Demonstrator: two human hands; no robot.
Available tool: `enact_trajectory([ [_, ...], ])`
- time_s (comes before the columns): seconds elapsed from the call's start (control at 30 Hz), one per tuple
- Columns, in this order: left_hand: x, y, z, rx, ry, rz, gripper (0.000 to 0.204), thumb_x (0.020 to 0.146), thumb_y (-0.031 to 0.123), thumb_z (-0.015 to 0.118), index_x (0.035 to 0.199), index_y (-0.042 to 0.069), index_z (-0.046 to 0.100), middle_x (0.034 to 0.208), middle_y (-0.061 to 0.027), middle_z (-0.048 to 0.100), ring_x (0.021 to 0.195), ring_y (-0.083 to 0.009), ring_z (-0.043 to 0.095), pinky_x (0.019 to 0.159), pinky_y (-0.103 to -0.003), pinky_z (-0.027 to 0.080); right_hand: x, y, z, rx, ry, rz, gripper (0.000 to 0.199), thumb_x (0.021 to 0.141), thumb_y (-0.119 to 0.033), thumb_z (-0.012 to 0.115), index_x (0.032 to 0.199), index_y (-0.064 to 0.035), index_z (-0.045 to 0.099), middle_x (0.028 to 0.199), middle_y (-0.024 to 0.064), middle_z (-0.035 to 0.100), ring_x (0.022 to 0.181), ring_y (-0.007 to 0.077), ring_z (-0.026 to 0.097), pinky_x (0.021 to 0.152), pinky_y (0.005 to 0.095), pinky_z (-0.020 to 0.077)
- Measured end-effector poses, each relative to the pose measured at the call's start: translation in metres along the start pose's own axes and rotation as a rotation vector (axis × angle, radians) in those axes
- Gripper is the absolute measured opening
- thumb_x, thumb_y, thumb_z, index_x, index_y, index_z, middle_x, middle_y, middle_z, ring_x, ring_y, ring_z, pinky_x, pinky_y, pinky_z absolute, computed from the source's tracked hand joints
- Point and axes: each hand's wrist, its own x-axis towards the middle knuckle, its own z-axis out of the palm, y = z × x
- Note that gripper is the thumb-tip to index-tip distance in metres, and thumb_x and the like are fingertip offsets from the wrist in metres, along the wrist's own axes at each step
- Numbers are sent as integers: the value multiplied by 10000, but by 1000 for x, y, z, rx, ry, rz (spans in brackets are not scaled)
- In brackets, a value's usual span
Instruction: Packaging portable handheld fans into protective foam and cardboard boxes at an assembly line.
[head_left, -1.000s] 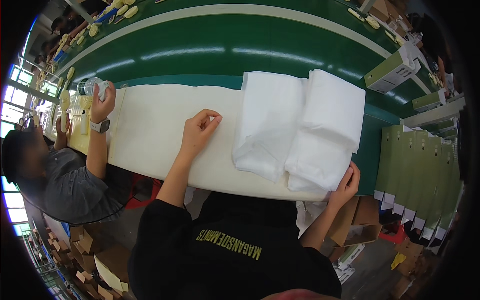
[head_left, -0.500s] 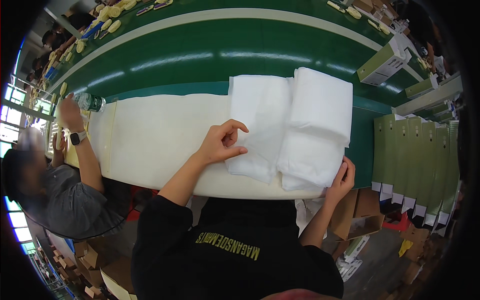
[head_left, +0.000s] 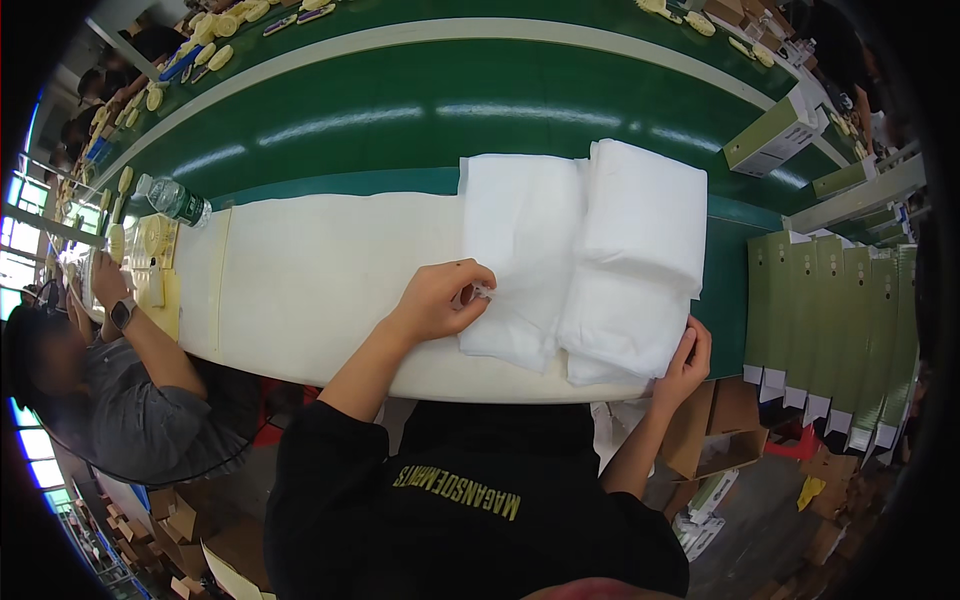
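Observation:
Two piles of thin, soft white sheets lie side by side before me: the left pile point(head_left: 522, 215) is flat, and the right pile point(head_left: 645, 205) is thicker and folded. I cannot tell whether they are bags or plain sheets. At the left pile's near left edge, my left hand point(head_left: 435, 302) pinches a crumpled bit of the top sheet between thumb and fingers. My right hand point(head_left: 684, 362) has its fingers curled at the near right corner of the right pile; its thumb is mostly hidden. Beneath the piles is a cream-coloured board point(head_left: 320, 275).
A green conveyor belt point(head_left: 390, 95) runs beyond the board. A plastic bottle point(head_left: 178, 200) lies at the far left, near a co-worker point(head_left: 140, 390). Upright olive-green boxes point(head_left: 830, 320) stand in a row at right. An open cardboard box point(head_left: 725, 430) sits below.
My left hand has closed from a loose curl into a pinch on the top sheet's edge. My right hand stays put. The co-worker's hand has left the bottle.

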Motion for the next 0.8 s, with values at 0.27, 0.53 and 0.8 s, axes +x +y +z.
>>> enact_trajectory([
  [0.27, 2, -4, 5, 74, 21, 38, 113, 758, 79, 700, 835, 77, 618, 688, -39, 584, 558, -170, 539, 523, -264, 431, 1, -2, 0, -16, -3, -11, 223, 947, -112, 472, 1001, 38, 628, 991, 134, 633, 888, 233, 598, 782, 320, 460],
  [0.53, 5, -4, 5, 123, 1, 86, 116, 809, 173, 697, 792, 98, 610, 656, -26, 599, 575, -183, 574, 508, -285, 439, 3, 1, 2, -25, -11, 1, 227, 947, -118, 475, 1002, 38, 631, 995, 136, 634, 896, 242, 601, 794, 325, 459],
  [0.8, 3, -4, 6, 132, -19, 64, 150, 824, 209, 687, 769, 95, 607, 674, -29, 610, 580, -194, 577, 510, -285, 437, 0, 2, 2, -23, -18, 6, 238, 965, -136, 467, 1020, 40, 616, 990, 96, 627, 885, 169, 570, 795, 274, 438],
])
